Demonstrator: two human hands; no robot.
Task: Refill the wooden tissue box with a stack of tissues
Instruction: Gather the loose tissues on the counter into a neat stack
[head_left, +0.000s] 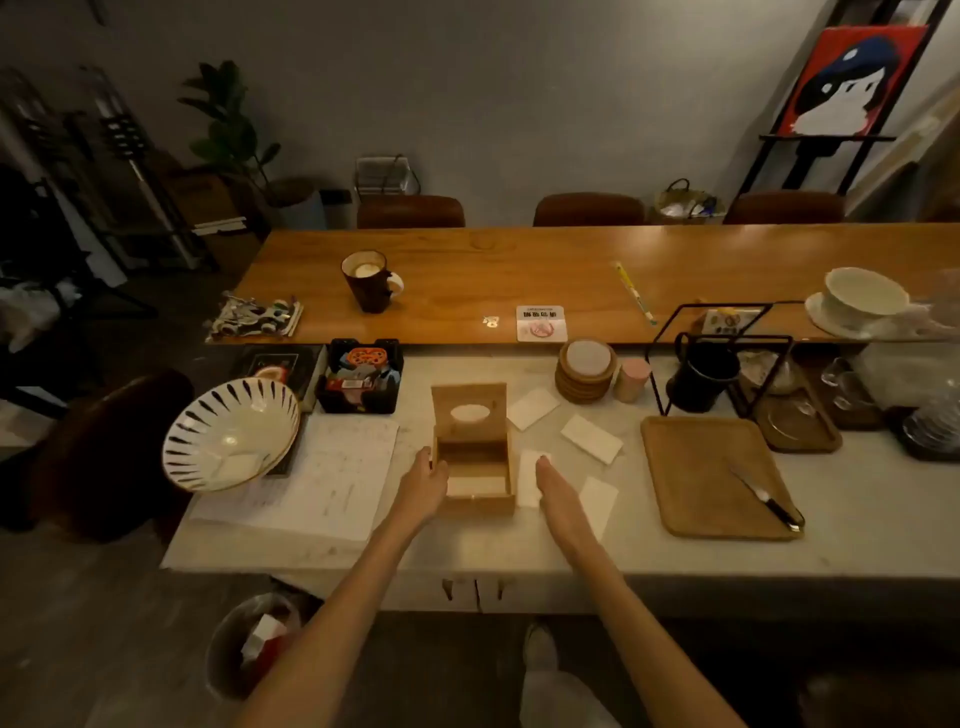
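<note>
The wooden tissue box (475, 505) stands on the white counter with its lid (470, 410) tipped up and back, showing the oval slot. White tissues (477, 485) lie low inside it. My left hand (422, 483) rests against the box's left wall. My right hand (557, 491) is flat, fingers together, over a folded tissue (529, 483) lying just right of the box. Three more loose tissues lie on the counter: one (533, 408) behind, one (591, 437) to the right, one (598, 500) near my right wrist.
A wooden tray (701, 467) holding a knife (768, 500) lies to the right. A striped bowl (231, 434) and papers (332, 478) sit left. Behind are a black organiser (361, 375), stacked coasters (586, 370), a black wire rack (719, 358). A bin (249, 644) stands below the counter.
</note>
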